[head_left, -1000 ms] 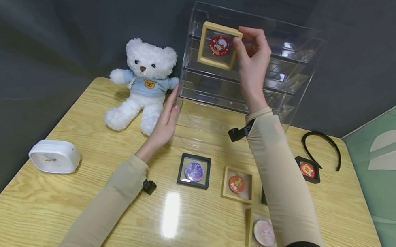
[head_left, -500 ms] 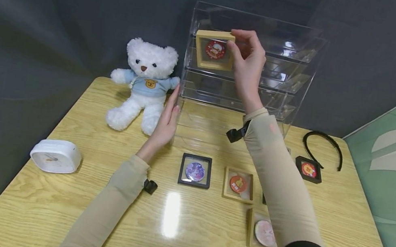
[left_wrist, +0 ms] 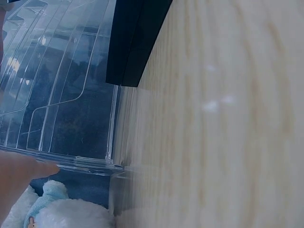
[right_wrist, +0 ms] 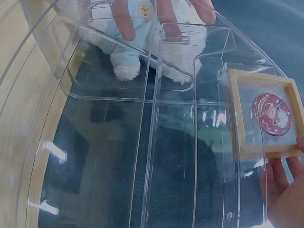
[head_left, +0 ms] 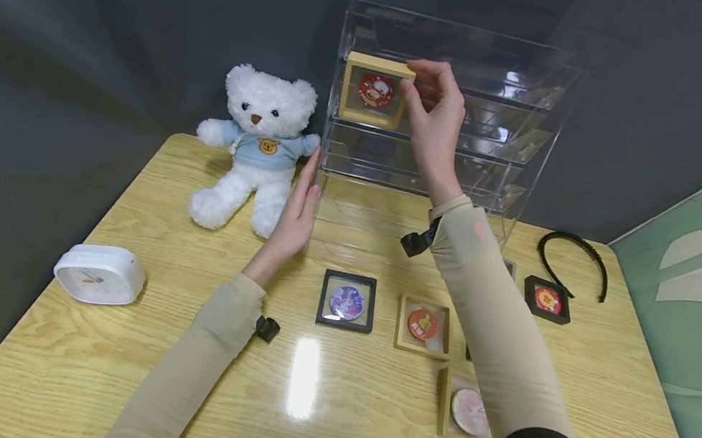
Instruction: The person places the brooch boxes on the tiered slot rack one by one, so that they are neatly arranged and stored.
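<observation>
**Wooden frame (head_left: 371, 122) hung from a one-edge pinch**

The right hand (head_left: 438, 120) pinched the frame's right edge between thumb and fingers, the frame just to its left, before the upper shelves of the clear rack (head_left: 388, 178). The left hand (head_left: 294, 218), fingers straight, rested against the rack's side. Beyond it sat the white bear (head_left: 256, 129). Whether the frame touched a shelf was hard to tell through the glare. That edge grip might let it twist, catch a shelf lip and slip.

Right grip (right_wrist: 288, 199) partly outside right-wrist view
</observation>
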Demonstrator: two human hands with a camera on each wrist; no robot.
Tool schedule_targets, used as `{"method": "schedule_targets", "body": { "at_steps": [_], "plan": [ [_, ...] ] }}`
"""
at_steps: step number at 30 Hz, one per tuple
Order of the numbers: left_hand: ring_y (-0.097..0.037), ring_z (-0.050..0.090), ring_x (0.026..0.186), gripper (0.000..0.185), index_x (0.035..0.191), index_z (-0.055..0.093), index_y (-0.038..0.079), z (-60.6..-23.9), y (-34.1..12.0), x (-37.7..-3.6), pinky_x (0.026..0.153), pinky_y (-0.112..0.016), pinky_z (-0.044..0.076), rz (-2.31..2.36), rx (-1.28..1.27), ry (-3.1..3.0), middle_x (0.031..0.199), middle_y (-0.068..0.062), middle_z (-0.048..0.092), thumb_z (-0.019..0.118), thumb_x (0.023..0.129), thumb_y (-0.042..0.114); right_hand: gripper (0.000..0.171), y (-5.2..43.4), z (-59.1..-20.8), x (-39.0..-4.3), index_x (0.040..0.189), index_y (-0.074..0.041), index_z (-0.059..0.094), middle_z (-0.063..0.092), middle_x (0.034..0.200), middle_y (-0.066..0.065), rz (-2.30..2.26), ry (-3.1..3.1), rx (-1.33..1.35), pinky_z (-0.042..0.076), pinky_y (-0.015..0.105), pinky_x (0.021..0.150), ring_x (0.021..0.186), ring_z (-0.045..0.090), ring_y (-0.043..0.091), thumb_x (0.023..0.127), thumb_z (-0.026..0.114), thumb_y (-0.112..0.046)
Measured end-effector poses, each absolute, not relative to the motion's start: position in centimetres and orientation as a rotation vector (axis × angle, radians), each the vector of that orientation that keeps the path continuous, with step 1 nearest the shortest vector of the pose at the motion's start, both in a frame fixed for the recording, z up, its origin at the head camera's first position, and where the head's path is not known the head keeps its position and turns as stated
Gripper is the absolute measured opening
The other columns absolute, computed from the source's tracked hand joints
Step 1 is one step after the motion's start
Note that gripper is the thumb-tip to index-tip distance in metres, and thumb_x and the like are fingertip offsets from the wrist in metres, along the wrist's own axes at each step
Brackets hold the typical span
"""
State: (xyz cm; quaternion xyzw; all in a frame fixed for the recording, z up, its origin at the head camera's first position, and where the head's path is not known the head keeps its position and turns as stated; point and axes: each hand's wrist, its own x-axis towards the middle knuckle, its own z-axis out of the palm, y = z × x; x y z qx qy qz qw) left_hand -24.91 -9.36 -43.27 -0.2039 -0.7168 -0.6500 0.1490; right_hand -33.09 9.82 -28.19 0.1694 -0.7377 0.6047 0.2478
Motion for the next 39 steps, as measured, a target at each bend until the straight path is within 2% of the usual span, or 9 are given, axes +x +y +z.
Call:
{"method": "schedule_targets", "body": {
  "at_steps": [4, 12, 21, 25, 29, 36, 39],
  "plan": [
    [-0.021, 0.013, 0.163, 0.06, 0.172, 0.012, 0.004, -43.2, -9.4, -25.0, 0.131, -0.031, 0.015, -1.875, -0.593, -2.044, 0.179, -0.012, 0.011, 0.028, 0.115, 0.001, 0.026, 9.9, -28.0, -32.7, 0.13, -0.007, 0.07, 0.071, 0.12, 0.007, 1.61, -2.031, 0.499, 0.056, 0.028, 0.087, 0.102, 0.068, 0.021, 0.105, 0.07, -0.015],
    [-0.021, 0.014, 0.163, 0.061, 0.172, 0.013, 0.006, -43.2, -9.5, -25.1, 0.131, -0.033, 0.018, -1.889, -0.587, -2.038, 0.179, -0.01, 0.013, 0.029, 0.114, -0.001, 0.034, 11.0, -27.7, -32.1, 0.14, -0.01, 0.066, 0.07, 0.132, 0.002, 1.555, -2.126, 0.517, 0.057, 0.03, 0.096, 0.109, 0.068, 0.019, 0.106, 0.069, -0.018],
    [-0.023, 0.013, 0.163, 0.062, 0.172, 0.013, 0.007, -43.0, -10.0, -25.4, 0.131, -0.033, 0.017, -1.88, -0.583, -2.036, 0.179, -0.011, 0.011, 0.028, 0.113, -0.002, 0.036, 14.6, -26.6, -30.3, 0.146, -0.008, 0.064, 0.068, 0.139, 0.007, 1.479, -2.19, 0.472, 0.052, 0.03, 0.103, 0.119, 0.065, 0.022, 0.111, 0.06, -0.014],
    [-0.023, 0.014, 0.163, 0.062, 0.172, 0.011, 0.006, -42.8, -10.2, -25.4, 0.131, -0.033, 0.019, -1.909, -0.582, -2.027, 0.179, -0.011, 0.011, 0.027, 0.113, -0.003, 0.034, 17.3, -26.8, -28.6, 0.144, -0.008, 0.065, 0.067, 0.139, 0.008, 1.466, -2.234, 0.449, 0.051, 0.032, 0.108, 0.125, 0.063, 0.023, 0.111, 0.059, -0.013],
    [-0.024, 0.013, 0.163, 0.061, 0.172, 0.011, 0.006, -42.9, -10.6, -25.3, 0.13, -0.033, 0.02, -1.912, -0.571, -2.035, 0.179, -0.011, 0.011, 0.027, 0.114, -0.002, 0.032, 20.3, -27.8, -26.4, 0.142, -0.006, 0.066, 0.067, 0.138, 0.009, 1.451, -2.301, 0.43, 0.051, 0.031, 0.107, 0.126, 0.062, 0.024, 0.111, 0.059, -0.013],
    [-0.019, 0.011, 0.163, 0.061, 0.173, 0.011, 0.007, -42.7, -11.7, -25.3, 0.131, -0.03, 0.017, -1.878, -0.559, -2.043, 0.179, -0.009, 0.009, 0.027, 0.114, -0.001, 0.032, 24.6, -30.1, -22.2, 0.141, -0.004, 0.066, 0.066, 0.138, 0.01, 1.35, -2.433, 0.403, 0.05, 0.021, 0.1, 0.12, 0.063, 0.007, 0.112, 0.058, -0.015],
    [-0.017, 0.01, 0.162, 0.061, 0.173, 0.01, 0.007, -42.6, -12.0, -25.3, 0.131, -0.03, 0.017, -1.888, -0.553, -2.037, 0.179, -0.009, 0.008, 0.027, 0.114, -0.001, 0.032, 26.5, -31.3, -20.3, 0.141, -0.003, 0.065, 0.066, 0.137, 0.006, 1.336, -2.482, 0.404, 0.049, 0.017, 0.099, 0.12, 0.062, 0.007, 0.112, 0.057, -0.015]
  ]
}}
